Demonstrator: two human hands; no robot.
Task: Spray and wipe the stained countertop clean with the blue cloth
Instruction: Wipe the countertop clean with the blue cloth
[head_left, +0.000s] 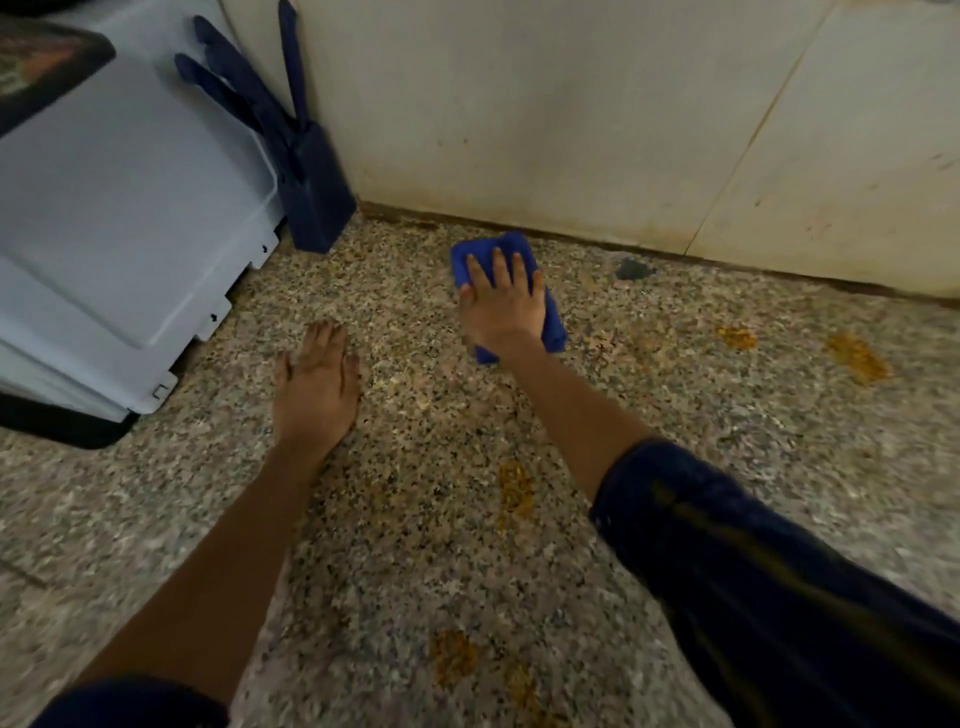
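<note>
Blue cloth, folded, on speckled countertop near the wall, long axis running toward it; right hand flat atop, pressing; left hand open, resting apart; orange stains lie rightward and nearer.

Dim, flat indoor light; soft motion blur throughout, wide-angle bending toward the edges.

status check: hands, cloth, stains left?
Right hand flat, pressing blue cloth on countertop near wall. Left hand flat on the counter, empty. Orange stains unwiped nearer and right. Nothing blocking.
</note>
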